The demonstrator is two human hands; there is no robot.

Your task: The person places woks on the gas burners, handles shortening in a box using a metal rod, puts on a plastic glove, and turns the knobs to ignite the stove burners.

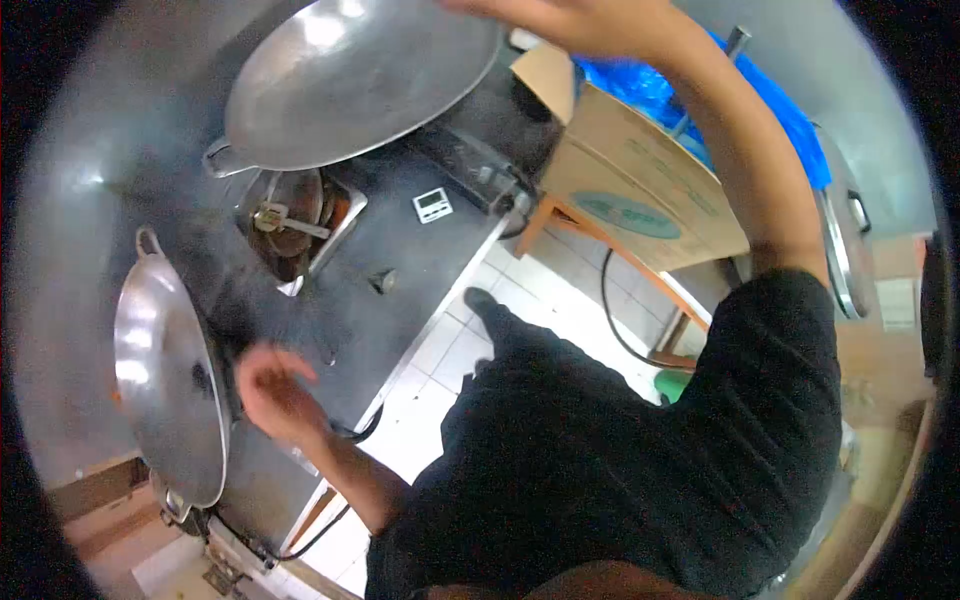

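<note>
My left hand (277,393) is over the dark counter, beside the right rim of a wide metal wok (170,380); its fingers are curled, and whether anything is in them is hidden. My right hand (560,20) reaches across at the top edge, near the right rim of a larger metal wok (360,80), with its fingers partly cut off by the frame. Both woks look empty apart from a dark spot in the smaller one. Between them a tray (340,235) bears dark bowls and a utensil (290,222).
A small white timer (432,205) lies on the counter (400,290). To the right, a cardboard box (640,190) with a blue plastic bag (790,120) stands on an orange wooden stand (600,245). A round metal lid (845,250) is at far right. Black hoses hang by the counter edge.
</note>
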